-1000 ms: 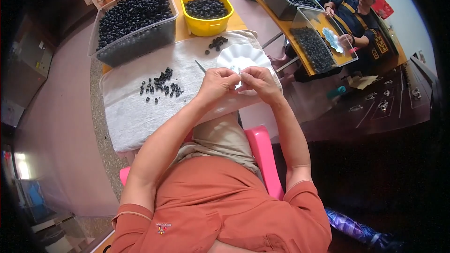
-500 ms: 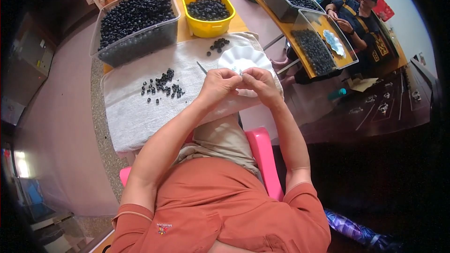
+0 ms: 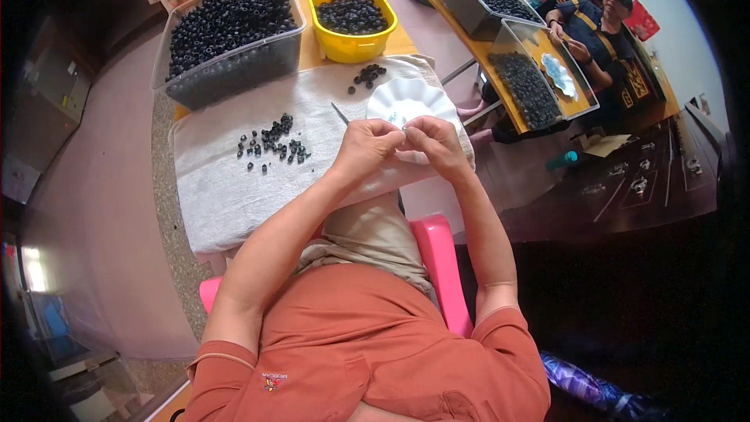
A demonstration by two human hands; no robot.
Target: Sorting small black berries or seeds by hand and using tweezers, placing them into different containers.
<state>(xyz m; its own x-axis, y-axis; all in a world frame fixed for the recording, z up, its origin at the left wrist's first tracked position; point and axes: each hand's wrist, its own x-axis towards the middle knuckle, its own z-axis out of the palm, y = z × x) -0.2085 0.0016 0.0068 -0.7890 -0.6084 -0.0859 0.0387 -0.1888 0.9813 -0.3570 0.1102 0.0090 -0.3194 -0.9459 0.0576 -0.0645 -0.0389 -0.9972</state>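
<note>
Taking the joined fingertips as the clock's centre, with 12 straight ahead of the person, the bare left hand (image 3: 369, 145) and the bare right hand (image 3: 437, 142) meet thumb-and-finger to thumb-and-finger, both closed in a narrow pinch on a tiny piece (image 3: 405, 130) too small to make out. It is held over the near part of the shallow white dish with a scalloped rim (image 3: 412, 91), which stands at 12 o'clock and has small bluish bits in it.

A slim dark-grey pointed tool (image 3: 340, 114) shows at 10 to 11 o'clock just beyond the left hand; its near end is hidden, so whether it is held cannot be told. On the off-white cloth (image 3: 215, 207), small black ring-like pieces (image 3: 275, 132) lie scattered at 9 o'clock, with a smaller cluster at 11. Farther out at 11 stands a yellow oval plastic tub (image 3: 352, 45), and at 10 a large clear plastic box (image 3: 234, 76), both filled with black pieces.

Compared with a second ago, the hands keep the same pinch, while the whole view has slid slightly. At 2 o'clock, the seated co-worker (image 3: 600, 35), whose one hand was then at a pale-blue scalloped dish (image 3: 559, 76), now has both hands raised before the chest.
</note>
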